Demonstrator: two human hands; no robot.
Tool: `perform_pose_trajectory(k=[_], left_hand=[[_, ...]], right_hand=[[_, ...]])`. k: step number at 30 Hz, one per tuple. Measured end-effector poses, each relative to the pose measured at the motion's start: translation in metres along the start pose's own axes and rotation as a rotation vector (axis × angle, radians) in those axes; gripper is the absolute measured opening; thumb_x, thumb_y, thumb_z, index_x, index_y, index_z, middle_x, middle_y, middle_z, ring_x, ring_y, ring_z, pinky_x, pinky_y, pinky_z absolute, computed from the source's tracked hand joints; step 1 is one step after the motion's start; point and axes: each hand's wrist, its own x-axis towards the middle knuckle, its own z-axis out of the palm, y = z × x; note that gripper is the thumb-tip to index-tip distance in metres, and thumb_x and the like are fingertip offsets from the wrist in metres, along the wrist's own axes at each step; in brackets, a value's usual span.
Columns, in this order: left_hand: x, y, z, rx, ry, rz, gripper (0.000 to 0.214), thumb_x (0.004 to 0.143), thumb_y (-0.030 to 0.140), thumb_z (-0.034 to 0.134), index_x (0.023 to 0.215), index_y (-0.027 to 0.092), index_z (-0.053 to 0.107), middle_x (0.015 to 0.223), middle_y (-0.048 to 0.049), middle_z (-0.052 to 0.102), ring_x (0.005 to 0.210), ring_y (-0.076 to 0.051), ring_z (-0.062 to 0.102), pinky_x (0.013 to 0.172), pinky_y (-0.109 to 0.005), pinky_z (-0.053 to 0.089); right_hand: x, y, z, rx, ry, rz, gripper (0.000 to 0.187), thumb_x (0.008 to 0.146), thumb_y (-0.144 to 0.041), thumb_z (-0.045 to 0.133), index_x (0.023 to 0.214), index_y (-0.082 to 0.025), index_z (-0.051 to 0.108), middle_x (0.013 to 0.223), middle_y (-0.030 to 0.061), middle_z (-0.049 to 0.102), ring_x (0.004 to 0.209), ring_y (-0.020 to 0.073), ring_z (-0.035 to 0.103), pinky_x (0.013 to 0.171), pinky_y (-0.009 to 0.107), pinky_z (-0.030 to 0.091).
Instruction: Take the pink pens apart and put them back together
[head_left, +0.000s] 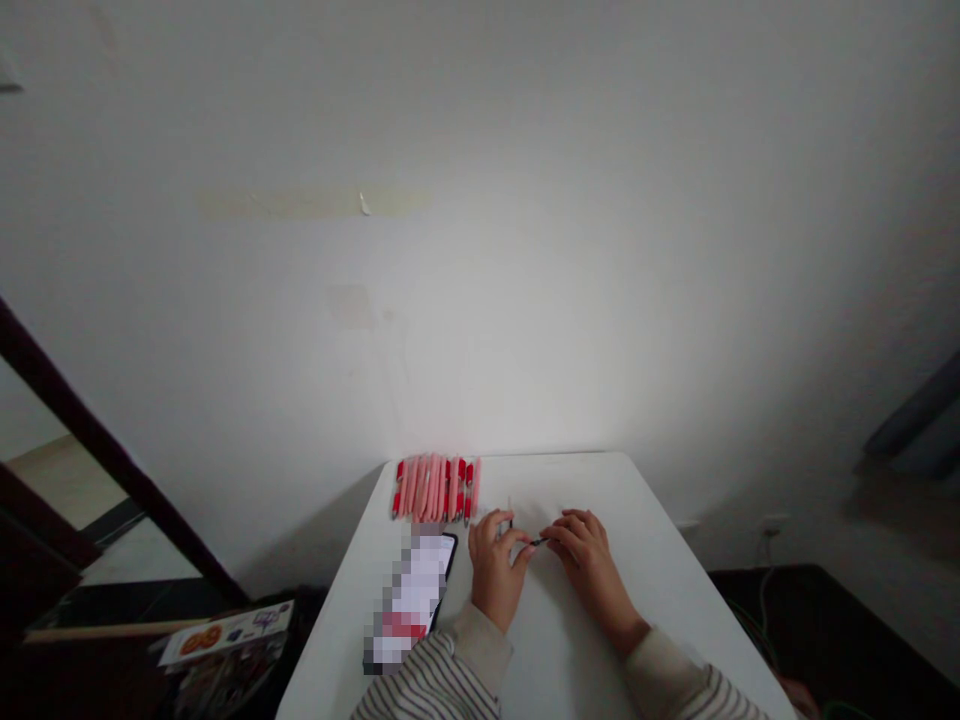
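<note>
Over the white table (555,640), my left hand (498,572) and my right hand (589,555) meet with their fingertips at a small, slim dark piece (537,542). It lies roughly level between them, pinched from both sides; its exact kind is too small to make out. A thin upright stick (511,515), dark below and pale at its tip, shows among the fingers of my left hand. Left of that hand, a row of pink and red pens (431,488) lies side by side at the table's far edge.
A phone (416,595) with a lit, blurred screen lies beside my left forearm. The wall (525,300) rises right behind the table. On the floor side at left is a printed box (229,635); a cable (765,585) hangs from a wall socket at right.
</note>
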Motion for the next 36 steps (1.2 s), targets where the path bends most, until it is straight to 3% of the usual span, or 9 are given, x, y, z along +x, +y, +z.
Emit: perform_pose_trajectory(k=[14,24,30,36], left_hand=[[0.001,-0.001,-0.003,0.007,0.023,-0.013,0.014,0.069,0.02,0.07,0.082,0.025,0.067,0.107,-0.0031,0.059,0.106,-0.023,0.053,0.094,-0.048,0.042],[0.001,-0.001,-0.003,0.024,0.03,-0.016,0.011,0.071,0.021,0.069,0.081,0.025,0.067,0.107,-0.0037,0.059,0.106,-0.023,0.052,0.095,-0.049,0.04],[0.001,-0.001,-0.004,0.034,0.036,-0.005,0.009,0.072,0.021,0.068,0.079,0.025,0.067,0.106,-0.0035,0.059,0.106,-0.023,0.053,0.094,-0.048,0.041],[0.001,-0.002,-0.003,0.042,0.045,-0.005,0.008,0.072,0.021,0.068,0.079,0.025,0.067,0.106,-0.0032,0.059,0.105,-0.023,0.053,0.093,-0.048,0.042]], right_hand=[[-0.001,0.007,0.005,0.129,0.002,0.049,0.021,0.088,-0.033,0.053,0.103,-0.031,0.067,0.093,0.0039,0.068,0.102,0.0233,0.055,0.091,0.043,0.044],[0.0,0.007,0.002,0.429,0.178,0.259,0.033,0.085,-0.05,0.052,0.095,-0.024,0.071,0.098,0.0099,0.066,0.099,0.023,0.06,0.089,0.041,0.05],[0.0,0.007,0.0,0.624,0.19,0.421,0.04,0.082,-0.054,0.055,0.099,-0.019,0.066,0.093,0.0087,0.069,0.087,0.0218,0.066,0.084,0.038,0.051],[0.0,0.005,-0.002,0.623,0.187,0.434,0.04,0.082,-0.053,0.055,0.099,-0.019,0.064,0.093,0.0085,0.068,0.082,0.0209,0.066,0.082,0.037,0.051]])
